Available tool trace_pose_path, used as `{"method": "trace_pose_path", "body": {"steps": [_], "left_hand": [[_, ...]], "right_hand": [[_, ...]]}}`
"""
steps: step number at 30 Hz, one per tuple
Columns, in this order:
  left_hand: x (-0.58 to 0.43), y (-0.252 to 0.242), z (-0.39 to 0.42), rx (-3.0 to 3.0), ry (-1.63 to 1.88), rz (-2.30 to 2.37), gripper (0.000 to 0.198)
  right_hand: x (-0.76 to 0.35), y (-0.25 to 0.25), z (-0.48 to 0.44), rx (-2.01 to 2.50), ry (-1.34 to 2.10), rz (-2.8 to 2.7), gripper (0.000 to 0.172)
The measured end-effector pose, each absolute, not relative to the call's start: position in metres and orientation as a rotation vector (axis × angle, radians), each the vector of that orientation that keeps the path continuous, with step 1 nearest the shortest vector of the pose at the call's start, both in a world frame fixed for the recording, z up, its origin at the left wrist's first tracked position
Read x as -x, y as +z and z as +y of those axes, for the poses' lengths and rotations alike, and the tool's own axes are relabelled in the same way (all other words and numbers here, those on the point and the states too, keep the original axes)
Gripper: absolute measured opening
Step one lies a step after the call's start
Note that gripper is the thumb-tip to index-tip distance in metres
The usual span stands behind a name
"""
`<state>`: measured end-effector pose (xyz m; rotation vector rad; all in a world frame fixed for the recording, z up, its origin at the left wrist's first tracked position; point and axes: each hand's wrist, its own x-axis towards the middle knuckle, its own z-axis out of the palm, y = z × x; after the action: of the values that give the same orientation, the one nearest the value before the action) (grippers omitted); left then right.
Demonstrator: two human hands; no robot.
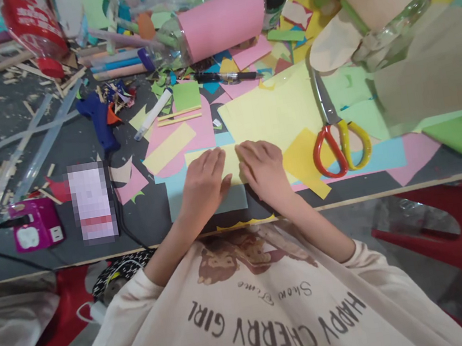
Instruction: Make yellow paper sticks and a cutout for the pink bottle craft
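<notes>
A pale yellow strip of paper [232, 164] lies at the table's near edge, over light blue paper [234, 196]. My left hand [202, 180] rests on the strip's left part, its fingers stretched out and its thumb apart. On the right part lies my right hand [266, 167], fingers likewise laid over the paper and slightly bent. A narrow stretch of the strip shows between both hands; its right end is hidden under my right hand. Behind them is a larger pale yellow sheet [268, 105]. Scissors [337, 136] with red and yellow handles lie to the right.
A blue glue gun [97, 118], a purple box [36, 224] with a cable and a blurred-out rectangular item [92, 201] lie to the left. A white-barrelled marker [154, 114], a black pen [224, 76] and a pink-wrapped bottle [224, 22] lie behind, among paper scraps.
</notes>
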<state>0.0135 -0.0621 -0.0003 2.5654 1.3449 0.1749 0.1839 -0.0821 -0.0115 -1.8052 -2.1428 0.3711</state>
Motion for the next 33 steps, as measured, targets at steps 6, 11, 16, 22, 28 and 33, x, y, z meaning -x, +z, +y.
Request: {"method": "trace_pose_path", "body": {"steps": [6,11,16,22,28,33], "left_hand": [[-0.023,-0.001,-0.065,-2.526,0.155,1.357,0.048],[-0.013,0.005,-0.065,-2.475,0.104,1.393,0.045],[0.003,0.007,-0.065,-2.410,0.095,1.508,0.047],[0.020,0.009,-0.067,-2.416,0.061,1.619,0.047],[0.012,0.007,-0.062,-2.460,0.122,1.607,0.043],[-0.012,0.004,-0.058,-2.523,0.110,1.470,0.043]], "right_hand": [[-0.177,-0.010,-0.085,1.767,0.355,-2.226,0.043],[-0.194,-0.002,-0.085,1.869,0.332,-2.177,0.038],[-0.208,0.001,-0.086,1.934,0.308,-2.149,0.036],[-0.213,-0.002,-0.090,1.958,0.293,-2.091,0.036],[-0.199,-0.001,-0.082,1.969,0.223,-2.187,0.039],[-0.181,-0.001,-0.073,1.812,0.261,-2.337,0.039]]}}
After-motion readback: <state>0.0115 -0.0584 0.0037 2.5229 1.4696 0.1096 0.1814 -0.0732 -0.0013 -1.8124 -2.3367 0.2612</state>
